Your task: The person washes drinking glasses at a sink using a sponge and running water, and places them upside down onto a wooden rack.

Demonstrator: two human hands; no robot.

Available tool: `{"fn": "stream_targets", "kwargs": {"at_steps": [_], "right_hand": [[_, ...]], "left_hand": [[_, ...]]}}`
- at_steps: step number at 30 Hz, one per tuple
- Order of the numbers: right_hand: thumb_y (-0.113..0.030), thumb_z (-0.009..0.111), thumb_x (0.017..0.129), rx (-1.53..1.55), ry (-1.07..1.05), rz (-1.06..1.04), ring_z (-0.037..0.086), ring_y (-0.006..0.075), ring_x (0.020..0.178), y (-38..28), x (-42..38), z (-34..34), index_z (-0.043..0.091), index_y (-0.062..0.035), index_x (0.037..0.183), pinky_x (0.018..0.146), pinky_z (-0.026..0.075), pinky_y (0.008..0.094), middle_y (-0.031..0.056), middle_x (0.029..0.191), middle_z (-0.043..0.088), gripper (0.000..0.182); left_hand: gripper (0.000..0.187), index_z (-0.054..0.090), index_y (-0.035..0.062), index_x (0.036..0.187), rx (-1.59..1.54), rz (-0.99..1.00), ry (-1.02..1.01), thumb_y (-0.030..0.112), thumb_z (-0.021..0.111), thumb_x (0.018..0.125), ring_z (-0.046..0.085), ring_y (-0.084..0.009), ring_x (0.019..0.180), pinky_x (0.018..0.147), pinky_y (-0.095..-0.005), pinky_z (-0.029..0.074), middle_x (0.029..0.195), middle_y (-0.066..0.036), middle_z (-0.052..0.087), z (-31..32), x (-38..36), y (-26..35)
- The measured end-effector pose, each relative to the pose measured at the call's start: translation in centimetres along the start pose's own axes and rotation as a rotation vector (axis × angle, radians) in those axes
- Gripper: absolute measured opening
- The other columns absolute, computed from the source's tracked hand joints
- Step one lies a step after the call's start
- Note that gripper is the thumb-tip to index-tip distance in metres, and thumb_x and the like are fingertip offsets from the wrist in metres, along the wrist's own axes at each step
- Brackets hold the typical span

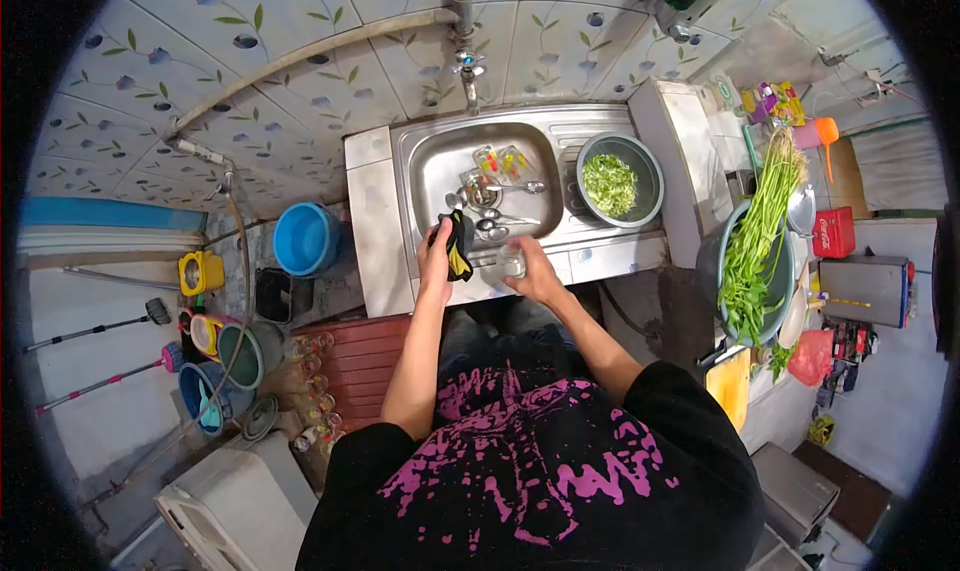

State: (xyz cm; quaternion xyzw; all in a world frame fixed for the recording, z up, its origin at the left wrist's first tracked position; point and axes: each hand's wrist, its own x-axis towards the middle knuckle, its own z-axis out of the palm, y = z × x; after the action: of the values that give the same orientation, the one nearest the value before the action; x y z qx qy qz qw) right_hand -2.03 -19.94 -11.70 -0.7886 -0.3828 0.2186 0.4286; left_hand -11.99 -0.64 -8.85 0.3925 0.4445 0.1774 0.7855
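Note:
My left hand is closed around a black and yellow scrubbing cloth at the front edge of the steel sink. Just to its right, my right hand grips a small clear drinking glass. The two hands are apart. Beyond them in the basin lie several metal spoons and a pair of clear glasses with coloured patterns. Above the basin is a tap.
A grey-green bowl of chopped greens stands on the drainboard. At right, long leafy greens lie across a large basin. A blue bucket sits left of the counter. Glasses stand low at left beside a red slatted surface.

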Motion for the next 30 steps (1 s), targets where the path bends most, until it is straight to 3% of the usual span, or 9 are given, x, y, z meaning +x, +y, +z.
{"fn": "stream_targets", "kwargs": {"at_steps": [6,12,17,21,25,28,29,30], "right_hand": [[-0.007,0.08,0.066,-0.054,0.061,-0.009,0.052,0.0421,0.118,0.0,-2.4,2.2,0.048,0.0001,0.128,0.103,0.043,0.044,0.0243,0.122,0.054,0.071],[-0.003,0.078,0.067,-0.098,0.049,-0.021,0.052,0.0434,0.117,0.4,-3.3,3.4,0.046,0.0009,0.129,0.103,0.042,0.0443,0.0262,0.122,0.052,0.07],[-0.005,0.078,0.065,-0.082,0.101,-0.012,0.051,0.04,0.119,0.8,-3.8,4.2,0.046,-0.001,0.13,0.104,0.041,0.042,0.0222,0.123,0.053,0.073],[-0.011,0.083,0.067,-0.137,0.065,0.005,0.049,0.0399,0.122,-0.3,-3.8,3.8,0.044,-0.0018,0.133,0.105,0.041,0.0422,0.0232,0.128,0.051,0.078],[-0.025,0.083,0.075,-0.321,0.206,-0.153,0.055,0.0393,0.114,-4.6,-2.4,3.0,0.049,0.001,0.129,0.1,0.044,0.0431,0.0251,0.124,0.056,0.069],[-0.035,0.082,0.08,0.116,0.041,0.104,0.061,0.0298,0.108,-8.8,1.3,3.8,0.058,0.0022,0.121,0.094,0.048,0.0392,0.0216,0.116,0.062,0.06],[-0.035,0.082,0.08,0.116,0.031,0.093,0.061,0.0298,0.108,-10.6,2.7,4.7,0.058,0.0022,0.121,0.094,0.048,0.0392,0.0216,0.116,0.062,0.06],[-0.031,0.081,0.081,0.27,-0.042,0.095,0.063,0.0245,0.1,-12.4,4.2,5.9,0.061,0.0024,0.113,0.088,0.05,0.0364,0.0186,0.106,0.065,0.05]], "left_hand": [[0.045,0.065,0.0039,0.12,-0.083,-0.128,-0.148,0.043,0.063,0.097,0.066,-0.015,0.088,0.073,-0.0301,0.052,0.105,-0.004,0.07,-3.5,-1.4,1.0],[0.045,0.065,0.0062,0.117,-0.143,-0.166,-0.133,0.046,0.059,0.098,0.066,-0.0163,0.085,0.07,-0.0318,0.053,0.103,-0.005,0.07,-6.9,-3.4,2.2],[0.044,0.065,0.0075,0.116,-0.232,-0.163,-0.204,0.047,0.057,0.099,0.066,-0.0175,0.082,0.067,-0.0334,0.054,0.1,-0.006,0.07,-9.7,-4.0,2.7],[0.045,0.064,0.0077,0.115,-0.275,-0.18,-0.236,0.049,0.055,0.099,0.067,-0.018,0.081,0.067,-0.0331,0.055,0.099,-0.006,0.07,-10.6,-4.4,3.5],[0.044,0.064,0.0073,0.115,-0.281,-0.171,-0.298,0.048,0.056,0.099,0.067,-0.0185,0.082,0.067,-0.0332,0.056,0.099,-0.007,0.07,-11.6,-4.2,4.0],[0.042,0.063,0.0071,0.115,-0.271,-0.124,-0.345,0.046,0.059,0.099,0.067,-0.0182,0.084,0.067,-0.0335,0.057,0.1,-0.008,0.07,-11.9,-4.1,4.4],[0.04,0.063,0.007,0.115,-0.254,-0.086,-0.377,0.044,0.06,0.098,0.067,-0.0178,0.085,0.067,-0.0336,0.057,0.101,-0.008,0.069,-11.9,-4.0,4.9],[0.039,0.062,0.007,0.116,-0.235,-0.046,-0.408,0.041,0.062,0.098,0.067,-0.0174,0.087,0.067,-0.0336,0.057,0.102,-0.008,0.069,-11.9,-3.8,5.2]]}}
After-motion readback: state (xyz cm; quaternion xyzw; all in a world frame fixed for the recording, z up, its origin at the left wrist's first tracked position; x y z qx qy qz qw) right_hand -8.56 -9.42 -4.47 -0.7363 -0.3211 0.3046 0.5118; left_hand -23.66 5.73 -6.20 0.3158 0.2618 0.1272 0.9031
